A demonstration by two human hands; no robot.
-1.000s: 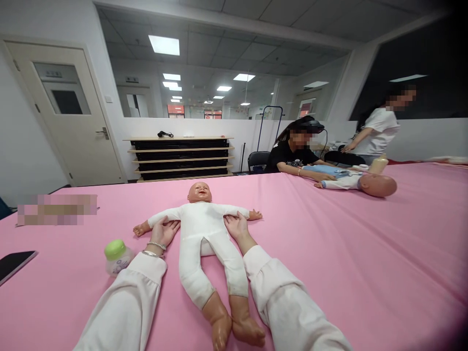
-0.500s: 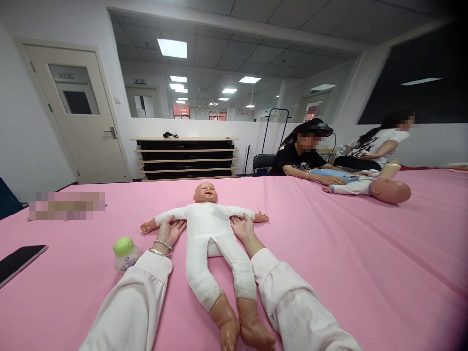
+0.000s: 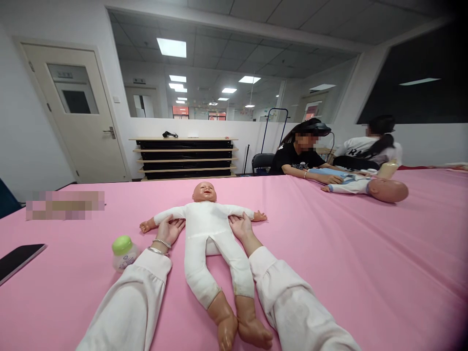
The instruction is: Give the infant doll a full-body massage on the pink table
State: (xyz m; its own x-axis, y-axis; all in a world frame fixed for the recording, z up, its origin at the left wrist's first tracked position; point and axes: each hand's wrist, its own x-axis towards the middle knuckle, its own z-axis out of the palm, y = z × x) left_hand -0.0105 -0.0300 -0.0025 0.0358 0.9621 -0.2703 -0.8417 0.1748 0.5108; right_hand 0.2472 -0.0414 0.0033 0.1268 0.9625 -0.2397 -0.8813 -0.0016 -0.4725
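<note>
A baby doll [image 3: 206,224] with a white cloth body lies face up on the pink tablecloth [image 3: 329,243], its arms spread and its feet toward me. My left hand [image 3: 171,231] rests palm up beside the doll's torso, under the arm on the left, fingers stretched out with their tips at its side. On the other side, my right hand [image 3: 241,228] lies palm up in the same way, its fingertips at the doll's side below the other arm. Neither hand is closed round anything. A jar with a green lid [image 3: 122,245] stands left of my left forearm.
A phone [image 3: 20,261] lies at the left edge, with a blurred item [image 3: 66,204] behind it. At the back right, a person in black [image 3: 298,156] touches another doll [image 3: 387,190] near a bottle [image 3: 388,168]. Another person [image 3: 369,146] sits beyond.
The far person in white has turned their head away. My hands and the doll hold the same pose; the whole view has shifted very slightly.
</note>
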